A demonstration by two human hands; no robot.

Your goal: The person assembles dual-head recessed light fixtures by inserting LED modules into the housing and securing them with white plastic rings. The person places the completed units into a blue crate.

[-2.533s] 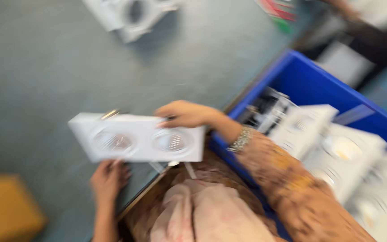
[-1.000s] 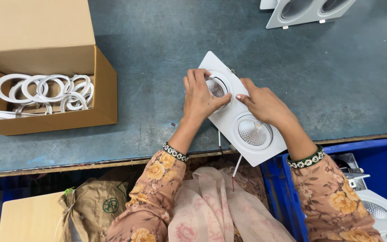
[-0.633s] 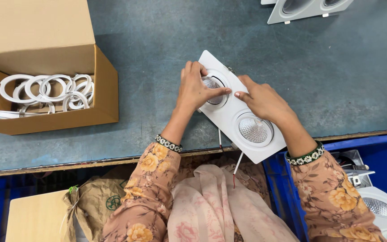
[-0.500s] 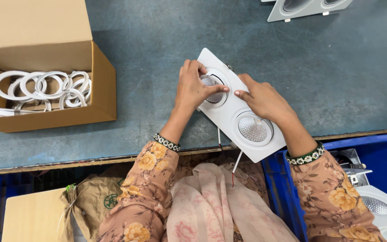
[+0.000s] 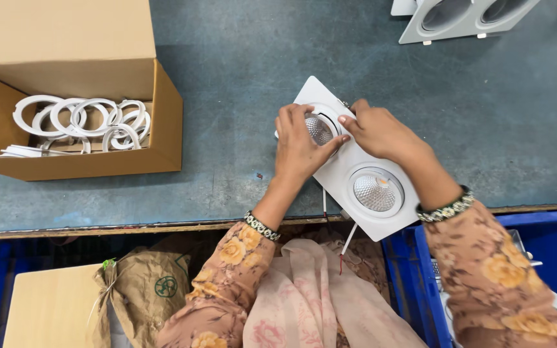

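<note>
Right now the white twin downlight fixture lies slantwise on the grey-blue worktable, its near corner past the table's edge. Both hands press on its upper lamp: the left hand spread flat over it, the right hand fingertips on the rim. Off left, a cardboard box holds white rings.

Open cardboard box of white rings at left; second twin fixture top right; blue crate lower right.
</note>
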